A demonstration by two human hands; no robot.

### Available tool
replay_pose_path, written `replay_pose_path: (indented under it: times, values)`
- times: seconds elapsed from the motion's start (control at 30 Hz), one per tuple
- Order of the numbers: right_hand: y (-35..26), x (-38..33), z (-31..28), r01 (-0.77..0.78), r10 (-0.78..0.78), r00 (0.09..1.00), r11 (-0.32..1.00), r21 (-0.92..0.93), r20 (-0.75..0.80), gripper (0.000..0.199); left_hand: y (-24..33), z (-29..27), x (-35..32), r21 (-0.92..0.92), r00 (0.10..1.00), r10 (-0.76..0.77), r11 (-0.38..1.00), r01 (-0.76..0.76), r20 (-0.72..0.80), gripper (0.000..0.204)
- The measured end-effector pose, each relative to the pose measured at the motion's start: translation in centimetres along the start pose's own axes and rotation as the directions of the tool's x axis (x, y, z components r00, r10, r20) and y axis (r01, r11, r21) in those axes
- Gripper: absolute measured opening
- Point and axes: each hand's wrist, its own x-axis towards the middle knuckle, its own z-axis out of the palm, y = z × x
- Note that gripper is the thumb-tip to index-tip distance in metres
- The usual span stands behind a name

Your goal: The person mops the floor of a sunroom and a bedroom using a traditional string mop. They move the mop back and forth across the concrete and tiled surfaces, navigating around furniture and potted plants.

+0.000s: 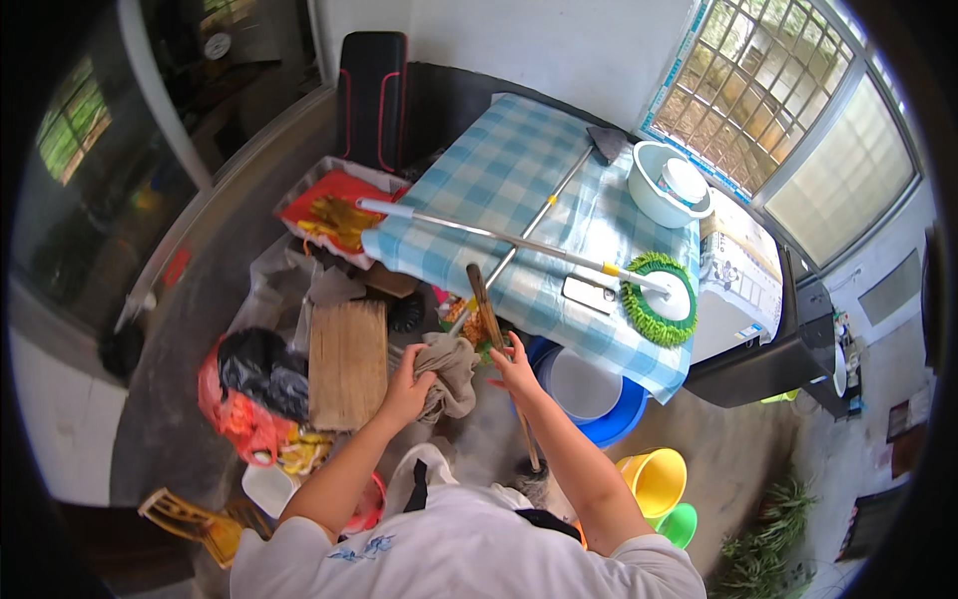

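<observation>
Grey-brown cloth (451, 377) in the grip of the left hand (409, 386), just beside the wooden pole (484, 302) in the right hand (515, 368)

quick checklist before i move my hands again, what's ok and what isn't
1. Left hand has the grey-brown cloth: ok, bunched in its grip.
2. Right hand has the wooden stick: ok, fingers around it.
3. Cloth touching the stick: cannot tell, they are very close.
4. Green-fringed mop head on the checked table: ok, near its right end.
5. Grey-headed pole wholly on the table: not ok, its lower end sticks out past the near edge.
</observation>
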Motion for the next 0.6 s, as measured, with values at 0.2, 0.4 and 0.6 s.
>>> replay_pose_path:
  times: [0.2,0.4,0.6]
  values:
    - [-1.0,10.4,3.9,0.381,-0.62,0.771,0.629,-0.678,-0.141,0.053,-2.1,-4.2,9.7,-0.022,0.998,-0.009,1.0,0.008,-0.067,0.034]
    - [-2.0,11.9,4.6,0.323,-0.619,0.765,0.608,-0.726,-0.179,0.034,-2.9,-3.2,17.7,0.066,0.993,0.112,0.992,-0.11,-0.021,0.031]
    - [0.3,13.5,3.2,0.358,-0.574,0.795,0.708,-0.609,-0.199,0.051,0.3,4.0,25.5,0.165,0.967,0.232,0.955,-0.247,0.105,0.034]
